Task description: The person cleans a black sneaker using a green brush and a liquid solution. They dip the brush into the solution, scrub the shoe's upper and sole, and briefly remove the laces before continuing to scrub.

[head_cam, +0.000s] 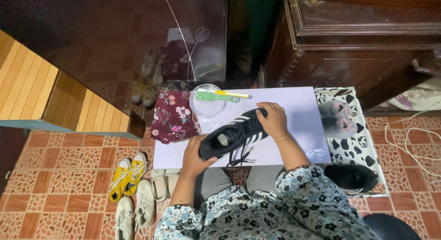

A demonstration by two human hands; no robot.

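I hold a black sneaker with white stripes (239, 132) over a white board (303, 111) laid across my lap. My left hand (195, 155) grips its heel end. My right hand (274, 120) wraps over its toe end. The shoe lies tilted, its opening turned toward me and its laces hanging down. Behind it on the board stands a clear bowl (206, 108) with a green brush (213, 97) and a yellow-handled toothbrush (229, 93) resting across its rim. A maroon floral cloth (173, 116) lies at the board's left end.
A second black sneaker (351, 177) and grey fluffy slippers (336, 116) sit on a cow-print mat (353, 146) at my right. Yellow (127, 173) and white shoes (144, 203) lie on the tiled floor at left. Dark wooden furniture (358, 47) stands ahead, a wooden bench (50, 97) at left.
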